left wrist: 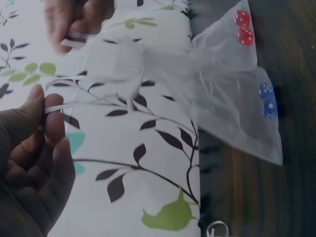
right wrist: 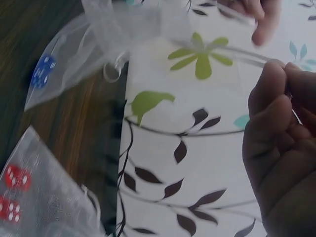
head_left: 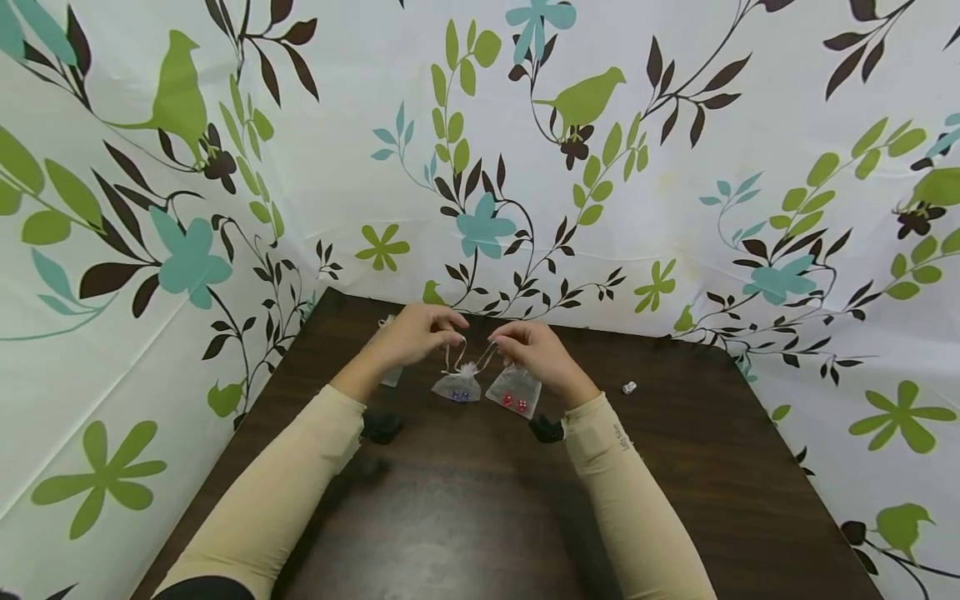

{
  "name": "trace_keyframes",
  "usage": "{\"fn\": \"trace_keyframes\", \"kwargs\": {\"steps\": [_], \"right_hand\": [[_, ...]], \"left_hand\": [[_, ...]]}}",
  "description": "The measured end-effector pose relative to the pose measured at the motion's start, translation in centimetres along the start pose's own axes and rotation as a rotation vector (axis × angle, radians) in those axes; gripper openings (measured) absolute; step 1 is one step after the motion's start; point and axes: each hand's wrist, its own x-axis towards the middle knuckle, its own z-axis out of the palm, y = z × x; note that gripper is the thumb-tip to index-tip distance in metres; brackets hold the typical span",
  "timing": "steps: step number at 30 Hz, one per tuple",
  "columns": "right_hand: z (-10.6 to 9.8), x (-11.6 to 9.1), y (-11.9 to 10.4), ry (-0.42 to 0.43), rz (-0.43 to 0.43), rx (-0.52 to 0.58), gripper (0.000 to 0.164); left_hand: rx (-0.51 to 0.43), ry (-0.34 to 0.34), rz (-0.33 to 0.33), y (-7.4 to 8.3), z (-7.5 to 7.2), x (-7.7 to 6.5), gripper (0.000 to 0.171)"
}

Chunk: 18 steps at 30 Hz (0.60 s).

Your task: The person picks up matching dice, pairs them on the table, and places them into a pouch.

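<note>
A sheer white drawstring pouch (head_left: 456, 385) with two blue dice (left wrist: 267, 100) in its bottom hangs by its ribbons between my hands, its neck gathered. My left hand (head_left: 424, 333) pinches one ribbon loop (left wrist: 69, 105) between thumb and forefinger. On the other side my right hand (head_left: 536, 350) pinches the opposite ribbon (right wrist: 237, 53) the same way. The ribbons stretch outward from the pouch's neck. Just right of it, partly under my right hand in the head view, lies a second sheer pouch (head_left: 517, 390) with two red dice (right wrist: 17, 177).
Another pale pouch (head_left: 392, 375) lies on the dark wooden table (head_left: 450, 517), partly behind my left wrist. A small whitish object (head_left: 628, 387) sits on the right. A patterned white cloth (head_left: 360, 167) stands along the table's back and sides.
</note>
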Motion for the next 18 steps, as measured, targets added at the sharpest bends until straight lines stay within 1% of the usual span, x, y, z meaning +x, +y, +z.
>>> {"fn": "trace_keyframes", "kwargs": {"steps": [3,5,8,11,14,16,18], "right_hand": [[0.5,0.2,-0.8,-0.014,-0.022,0.014,0.023],[0.9,0.3,-1.1,-0.02,-0.034,0.032,0.022],[1.3,0.3,-1.5,-0.037,-0.054,0.082,0.021],[1.6,0.3,-1.8,-0.044,-0.07,0.11,0.02],[1.7,0.2,-1.9,-0.022,-0.07,0.125,0.021],[1.7,-0.1,-2.1,-0.001,-0.052,0.151,0.023],[2.0,-0.1,-1.5,0.022,-0.037,0.192,0.025]], "left_hand": [[-0.015,-0.043,0.023,0.6,0.5,0.2,0.027],[-0.018,-0.066,0.026,0.9,0.9,0.4,0.026],[-0.019,-0.098,0.019,1.0,1.6,0.7,0.018],[-0.024,-0.113,0.018,1.0,2.0,0.9,0.011],[-0.024,-0.121,0.029,0.9,2.2,1.1,0.011],[-0.025,-0.121,0.027,0.9,2.3,1.1,0.012],[-0.027,-0.115,0.018,0.6,2.3,1.1,0.013]]}}
